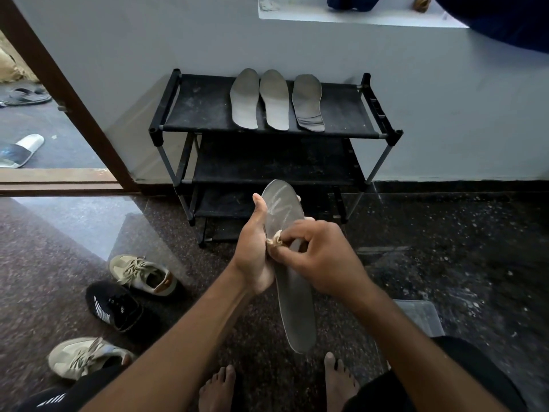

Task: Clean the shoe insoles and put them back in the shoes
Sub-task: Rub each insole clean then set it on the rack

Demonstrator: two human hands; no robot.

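Wiping is the step in hand: the left hand (252,257) clasps a grey insole (295,307) by its edge, low before the shoe rack (208,108), while the right hand (325,264) pinches a small cloth (274,242) against its middle. Next, probably, strokes toward the heel. That grip hides most of the cloth. Three more insoles (274,99) lie on the rack's top shelf.

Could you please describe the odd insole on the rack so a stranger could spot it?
Look at the black shoe rack by the wall. Three insoles lie on its top shelf. The rightmost insole alone has curved lines across its near end.
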